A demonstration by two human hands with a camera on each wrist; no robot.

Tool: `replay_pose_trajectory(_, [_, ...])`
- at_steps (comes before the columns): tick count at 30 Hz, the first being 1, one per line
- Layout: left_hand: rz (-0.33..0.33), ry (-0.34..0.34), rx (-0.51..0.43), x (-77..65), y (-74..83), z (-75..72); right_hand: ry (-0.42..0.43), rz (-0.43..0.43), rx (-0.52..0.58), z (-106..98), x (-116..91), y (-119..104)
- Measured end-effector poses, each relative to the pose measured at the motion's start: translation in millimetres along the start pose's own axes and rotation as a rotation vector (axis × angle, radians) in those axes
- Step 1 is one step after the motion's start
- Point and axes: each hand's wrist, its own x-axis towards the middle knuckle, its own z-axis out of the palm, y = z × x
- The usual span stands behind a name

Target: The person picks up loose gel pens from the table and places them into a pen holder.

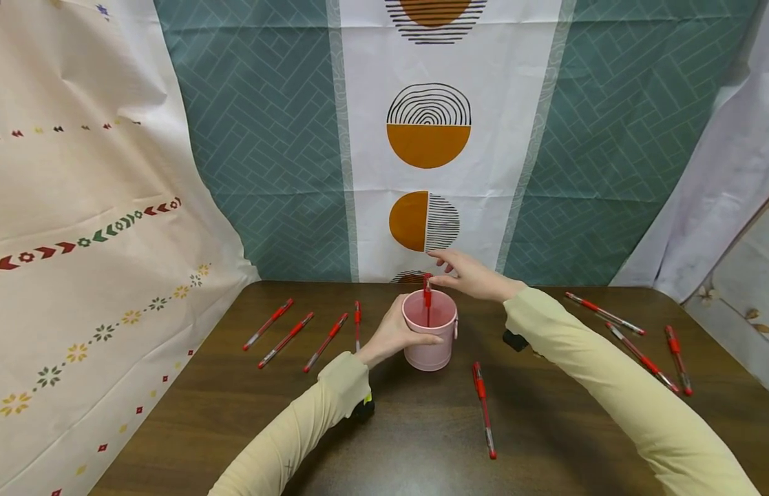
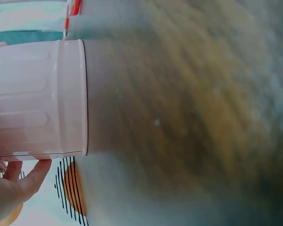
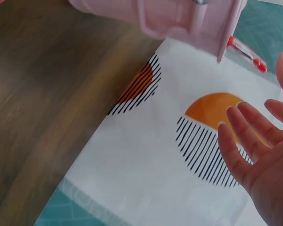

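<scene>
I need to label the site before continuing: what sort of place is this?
Probably an indoor tabletop filming setup: patterned sheets hang behind and beside a brown table, where red pens lie on both sides of a pink bucket.

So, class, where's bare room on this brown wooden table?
The table is bare between the left cream sleeve, round pink bucket and lone slim red pen; also left of that sleeve, nearer than four red pens. Crowded: far right, three red pens.

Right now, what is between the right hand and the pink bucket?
The right wrist view shows a red pen sticking from the bucket toward the right hand.
</scene>
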Motion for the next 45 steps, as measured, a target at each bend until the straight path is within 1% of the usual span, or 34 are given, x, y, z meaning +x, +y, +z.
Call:
replay_pose_trajectory(4, [-0.009,-0.025,-0.034,-8.8,21.2,-3.8,0.016,0.031,-0.005,-7,-13,6])
replay_pose_trajectory(7, [0.001,-0.019,-0.041,-8.9,19.4,-3.3,0.027,0.059,-0.019,-13,-24,10])
replay_pose_trajectory(11, [-0.024,-0.017,-0.046,-8.3,19.2,-3.2,0.043,0.080,-0.039,-22,-38,20])
replay_pose_trajectory(13, [-0.037,-0.017,-0.043,-8.3,20.6,-3.4,0.051,0.089,-0.045,-27,-44,26])
replay_pose_trajectory(19, [-0.023,-0.005,-0.037,-8.3,24.1,-3.8,0.062,0.118,-0.061,-42,-63,42])
replay_pose_trajectory(23, [-0.035,-0.013,-0.026,-8.8,26.9,-5.1,0.068,0.145,-0.064,-51,-76,52])
replay_pose_trajectory(25, [-0.040,-0.018,-0.022,-8.4,26.0,-5.5,0.067,0.166,-0.056,-55,-83,57])
replay_pose_trajectory(27, [-0.027,-0.020,-0.027,-6.8,23.4,-5.6,0.065,0.190,-0.052,-58,-90,62])
replay_pose_trajectory(31, [-0.034,-0.009,-0.006,0.4,5.2,-3.1,0.073,0.228,-0.060,-65,-105,72])
replay_pose_trajectory(34, [-0.058,0.003,0.018,4.7,-8.1,-0.8,0.084,0.248,-0.084,-70,-115,79])
replay_pose_trajectory(36, [-0.057,0.012,0.019,5.2,-10.2,-0.1,0.082,0.261,-0.097,-72,-121,84])
replay_pose_trajectory(40, [-0.033,0.018,0.020,5.0,-10.3,0.4,0.081,0.305,-0.106,-76,-133,95])
replay_pose_trajectory(45, [-0.041,0.009,0.019,6.3,-11.0,1.5,0.079,0.360,-0.134,-78,-148,113])
